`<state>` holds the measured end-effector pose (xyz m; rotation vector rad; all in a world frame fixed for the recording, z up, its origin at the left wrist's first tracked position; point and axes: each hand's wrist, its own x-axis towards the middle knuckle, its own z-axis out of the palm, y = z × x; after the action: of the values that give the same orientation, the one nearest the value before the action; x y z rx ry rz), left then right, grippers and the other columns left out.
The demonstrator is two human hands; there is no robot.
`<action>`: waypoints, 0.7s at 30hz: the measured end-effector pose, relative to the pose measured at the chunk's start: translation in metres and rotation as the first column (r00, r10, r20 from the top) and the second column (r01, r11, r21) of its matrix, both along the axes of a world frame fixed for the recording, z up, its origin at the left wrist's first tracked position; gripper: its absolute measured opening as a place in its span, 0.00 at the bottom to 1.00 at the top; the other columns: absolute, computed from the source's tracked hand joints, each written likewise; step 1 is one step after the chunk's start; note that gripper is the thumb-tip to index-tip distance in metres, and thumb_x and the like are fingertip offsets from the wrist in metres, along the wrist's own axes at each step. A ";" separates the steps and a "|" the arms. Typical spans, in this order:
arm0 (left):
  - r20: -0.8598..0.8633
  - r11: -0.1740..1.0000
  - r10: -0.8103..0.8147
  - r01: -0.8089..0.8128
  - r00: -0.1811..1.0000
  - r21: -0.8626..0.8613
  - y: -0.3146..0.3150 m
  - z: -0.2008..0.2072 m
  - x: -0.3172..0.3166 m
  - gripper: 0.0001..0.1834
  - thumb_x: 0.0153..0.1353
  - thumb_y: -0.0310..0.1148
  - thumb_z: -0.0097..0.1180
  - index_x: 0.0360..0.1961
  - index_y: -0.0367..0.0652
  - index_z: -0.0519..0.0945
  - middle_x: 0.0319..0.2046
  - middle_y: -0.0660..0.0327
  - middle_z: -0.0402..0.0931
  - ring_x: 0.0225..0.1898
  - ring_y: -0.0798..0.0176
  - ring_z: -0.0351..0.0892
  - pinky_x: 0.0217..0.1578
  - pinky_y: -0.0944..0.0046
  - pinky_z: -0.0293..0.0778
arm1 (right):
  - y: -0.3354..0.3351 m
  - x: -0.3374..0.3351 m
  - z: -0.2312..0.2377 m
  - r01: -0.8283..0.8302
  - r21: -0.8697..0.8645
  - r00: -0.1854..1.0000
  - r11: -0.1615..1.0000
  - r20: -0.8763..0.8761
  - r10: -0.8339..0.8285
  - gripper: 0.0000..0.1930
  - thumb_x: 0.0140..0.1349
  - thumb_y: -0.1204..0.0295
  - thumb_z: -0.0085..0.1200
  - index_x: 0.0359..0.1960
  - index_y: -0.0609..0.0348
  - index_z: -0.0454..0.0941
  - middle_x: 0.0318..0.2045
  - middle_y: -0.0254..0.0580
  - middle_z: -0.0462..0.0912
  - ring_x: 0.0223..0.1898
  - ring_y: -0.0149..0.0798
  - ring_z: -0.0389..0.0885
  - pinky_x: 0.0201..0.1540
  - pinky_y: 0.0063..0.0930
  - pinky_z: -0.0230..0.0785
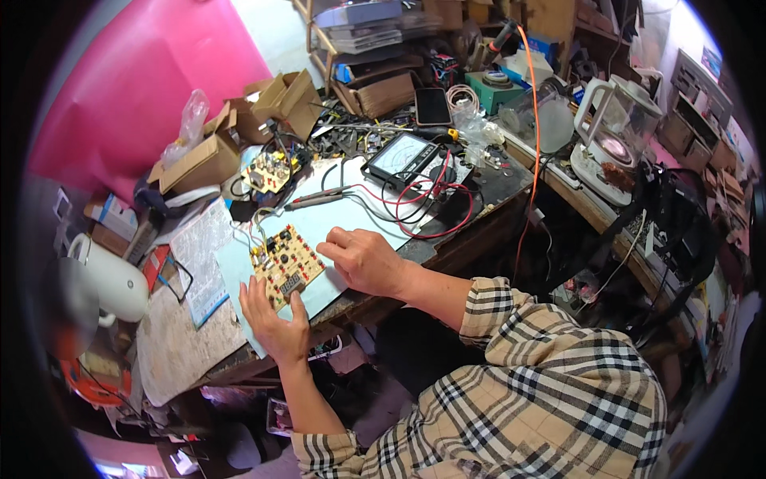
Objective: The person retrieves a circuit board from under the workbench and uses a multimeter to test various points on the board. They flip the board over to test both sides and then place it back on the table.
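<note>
A tan circuit board (289,262) with a small dark display lies on a pale blue mat (335,219) on the workbench. My left hand (275,319) rests flat at the board's near edge, fingers spread, thumb touching the board. To the right of the board, my right hand (363,259) lies palm down on the mat, its fingertips close to the board's right edge, holding nothing. Wires (254,223) run from the board's far corner toward the back.
An analog multimeter (401,158) with red and black leads (435,209) sits behind the mat, two probes (319,196) beside it. A second circuit board (268,170), cardboard boxes (275,104), a phone (433,104), a white kettle (108,275) and a glass jug (618,132) crowd the bench.
</note>
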<state>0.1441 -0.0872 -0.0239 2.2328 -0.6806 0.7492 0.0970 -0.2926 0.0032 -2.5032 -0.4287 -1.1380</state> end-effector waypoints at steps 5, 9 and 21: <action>0.090 0.995 -0.038 0.046 0.995 -0.089 0.000 -0.027 0.020 0.28 0.52 0.32 0.60 0.55 0.35 0.70 0.57 0.45 0.68 0.64 0.40 0.59 0.63 0.48 0.57 | 0.001 0.020 -0.019 0.055 -0.027 0.993 0.998 -0.100 -0.058 0.15 0.48 0.81 0.49 0.39 0.58 0.76 0.31 0.47 0.76 0.29 0.51 0.79 0.31 0.41 0.72; 0.157 0.977 -0.124 0.148 0.980 -0.154 0.017 -0.057 -0.017 0.27 0.50 0.31 0.61 0.53 0.37 0.72 0.56 0.46 0.69 0.62 0.41 0.63 0.63 0.45 0.59 | 0.005 0.035 -0.027 0.087 -0.037 0.988 0.996 -0.127 -0.091 0.16 0.49 0.82 0.47 0.41 0.60 0.77 0.32 0.51 0.77 0.31 0.55 0.79 0.32 0.44 0.72; -0.892 0.944 0.230 0.134 0.390 0.302 0.119 -0.283 -0.118 0.22 0.57 0.40 0.57 0.50 0.40 0.76 0.44 0.44 0.79 0.48 0.44 0.79 0.48 0.49 0.74 | -0.005 0.047 -0.032 0.225 -0.299 0.964 0.927 -0.071 -0.257 0.13 0.57 0.81 0.46 0.42 0.54 0.78 0.34 0.45 0.79 0.35 0.51 0.80 0.36 0.40 0.73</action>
<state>0.0257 0.0316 -0.3073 2.4851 -0.1329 -0.7298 0.1444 -0.2974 -0.0290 -2.9259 -0.2780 -1.0831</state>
